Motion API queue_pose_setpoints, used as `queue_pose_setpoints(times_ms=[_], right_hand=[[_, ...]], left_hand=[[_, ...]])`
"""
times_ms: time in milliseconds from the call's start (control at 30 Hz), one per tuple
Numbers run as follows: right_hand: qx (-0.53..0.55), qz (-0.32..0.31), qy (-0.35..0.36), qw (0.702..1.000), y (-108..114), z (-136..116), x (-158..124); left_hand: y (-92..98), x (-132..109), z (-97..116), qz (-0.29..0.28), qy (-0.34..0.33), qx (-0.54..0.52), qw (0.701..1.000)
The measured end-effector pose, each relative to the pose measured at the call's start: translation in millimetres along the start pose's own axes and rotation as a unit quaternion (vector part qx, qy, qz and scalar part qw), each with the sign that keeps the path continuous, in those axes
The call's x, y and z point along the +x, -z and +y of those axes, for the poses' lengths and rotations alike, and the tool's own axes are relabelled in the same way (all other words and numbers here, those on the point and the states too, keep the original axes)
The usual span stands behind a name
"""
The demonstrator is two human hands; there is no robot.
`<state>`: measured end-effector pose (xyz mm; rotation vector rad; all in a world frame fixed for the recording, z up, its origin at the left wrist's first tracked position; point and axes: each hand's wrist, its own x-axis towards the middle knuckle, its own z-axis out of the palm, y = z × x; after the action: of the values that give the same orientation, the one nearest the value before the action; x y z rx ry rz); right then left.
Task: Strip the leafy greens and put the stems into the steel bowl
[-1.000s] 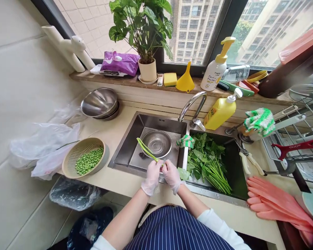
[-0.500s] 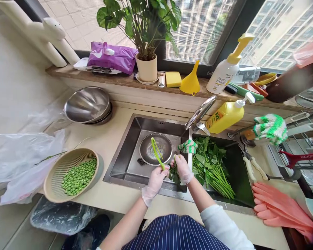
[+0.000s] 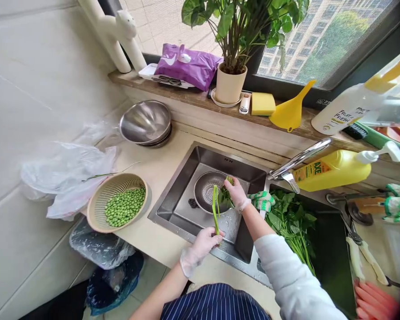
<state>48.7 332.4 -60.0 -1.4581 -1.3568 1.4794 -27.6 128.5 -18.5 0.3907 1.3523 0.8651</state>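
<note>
Gloved in clear plastic, my left hand [image 3: 205,243] is closed round the lower end of a green stem [image 3: 215,206], which points up near the sink's front edge. My right hand [image 3: 236,192], gloved the same way, grips some leafy greens [image 3: 225,195] over the right side of a metal strainer [image 3: 206,189]. This strainer sits in the left basin [image 3: 186,204] of the sink. More leafy greens with long stems [image 3: 286,218] lie in the dark right basin, beside my right forearm.
A basket of green peas [image 3: 125,206] stands left of the sink, with steel bowls [image 3: 146,122] behind. The faucet [image 3: 300,158] and a yellow soap bottle [image 3: 333,171] are at the back right. Scissors [image 3: 363,251] lie at right; a lined bin [image 3: 113,280] is below left.
My right hand has moved forward over the strainer with the leafy greens. My left hand stays low with the stem. The view has swung so the scene sits further right.
</note>
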Motion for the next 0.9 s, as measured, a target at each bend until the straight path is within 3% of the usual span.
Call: queue_pose_setpoints(times_ms=[100,167,233,333,433,533,600,667,767,900], right_hand=[[-0.073,0.014,0.021,0.997,11.9,8.2,-14.9],[-0.117,0.014,0.032,0.993,36.8,17.5,-43.1],[-0.162,0.022,0.026,0.986,76.3,29.8,-80.6],[-0.239,0.081,-0.028,0.967,160.1,50.9,-139.3],[-0.328,0.149,-0.114,0.926,254.5,72.2,-180.6],[-0.401,0.124,-0.174,0.891,321.4,93.4,-194.2],[-0.432,0.073,-0.182,0.88,340.1,105.7,-191.6],[-0.454,0.026,-0.176,0.873,343.0,115.2,-185.0],[-0.465,-0.02,-0.166,0.869,338.3,122.8,-176.0],[-0.428,-0.062,-0.163,0.887,342.4,117.9,-173.2]], left_hand=[[4.2,-0.9,-7.1,-0.026,0.005,0.02,0.999],[6.5,0.2,-12.5,-0.036,0.005,0.067,0.997],[7.1,3.4,-14.7,-0.037,-0.016,0.145,0.989],[2.2,10.3,-8.8,-0.03,-0.089,0.261,0.961],[-9.0,15.9,3.0,-0.027,-0.112,0.41,0.905],[-21.0,21.0,11.2,-0.01,-0.082,0.604,0.793],[-27.0,25.0,12.7,0.012,-0.048,0.682,0.729],[-31.2,29.1,12.2,0.036,-0.015,0.712,0.701],[-35.7,33.7,11.1,0.062,0.031,0.723,0.687],[-43.2,31.8,15.5,0.098,0.079,0.716,0.687]])
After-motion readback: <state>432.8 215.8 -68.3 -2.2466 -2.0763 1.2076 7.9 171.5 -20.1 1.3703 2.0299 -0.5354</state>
